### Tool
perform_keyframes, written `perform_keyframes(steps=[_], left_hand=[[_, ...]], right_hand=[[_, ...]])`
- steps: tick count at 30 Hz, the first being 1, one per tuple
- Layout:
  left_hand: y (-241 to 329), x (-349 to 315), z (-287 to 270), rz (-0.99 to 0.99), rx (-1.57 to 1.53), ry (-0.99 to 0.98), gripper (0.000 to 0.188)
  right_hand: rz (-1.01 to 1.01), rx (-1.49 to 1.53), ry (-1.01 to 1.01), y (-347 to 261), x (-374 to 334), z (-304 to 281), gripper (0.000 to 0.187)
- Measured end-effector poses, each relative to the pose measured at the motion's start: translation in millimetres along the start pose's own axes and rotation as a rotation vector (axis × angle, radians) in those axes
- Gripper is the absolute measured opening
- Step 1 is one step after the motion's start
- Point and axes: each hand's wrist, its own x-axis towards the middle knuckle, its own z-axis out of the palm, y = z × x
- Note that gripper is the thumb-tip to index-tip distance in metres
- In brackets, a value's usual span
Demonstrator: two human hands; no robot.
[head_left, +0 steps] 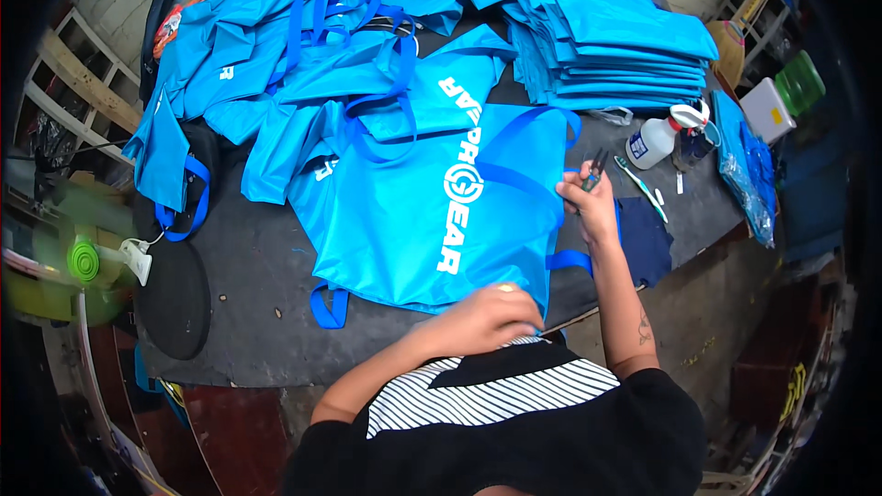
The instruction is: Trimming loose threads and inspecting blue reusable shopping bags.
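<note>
A bright blue tote bag (395,220) with white print and darker blue strap handles lies spread over the table in front of me. At its near right corner my left hand (491,317) is closed, with the bag's edge at its curled fingertips. A ring shows on one finger. My right hand (588,200) is beside the bag's right edge, closed around a small pair of dark thread snips (595,171) whose tips point up and away. Its thumb and finger come close to the bag's edge; whether they pinch it I cannot tell.
More blue bags (248,64) lie heaped at the far left. A neat stack of folded bags (625,64) stands far right. Nearby are a white spray bottle (652,142), a toothbrush (641,186) and a dark cloth (643,243). A small green fan (84,259) is at the left.
</note>
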Motion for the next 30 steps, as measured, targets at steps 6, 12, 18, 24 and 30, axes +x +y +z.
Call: perform_keyframes(steps=[6, 12, 18, 24, 30], left_hand=[[22.8, -83.5, -90.9, -0.404, 0.599, 1.091, 0.012], [27.4, -133.1, -96.5, -0.819, 0.429, 1.025, 0.047], [10.5, -107.0, -72.5, -0.601, 0.413, 1.115, 0.034], [63.2, -95.9, -70.7, -0.225, 0.688, 0.733, 0.02], [131.4, -96.0, -71.6, -0.035, 0.807, 0.256, 0.034]], right_hand=[[0.045, -0.363, -0.023, 6.4, 1.6, -59.7, 0.034], [-0.084, -0.942, 0.226, 7.7, 14.2, -77.1, 0.031], [-0.085, -1.723, 0.332, -10.9, 29.3, -75.9, 0.049], [-0.539, -0.925, -0.226, -82.9, 68.5, 46.9, 0.03], [-0.577, -0.712, -0.845, -74.4, 118.3, 190.6, 0.036]])
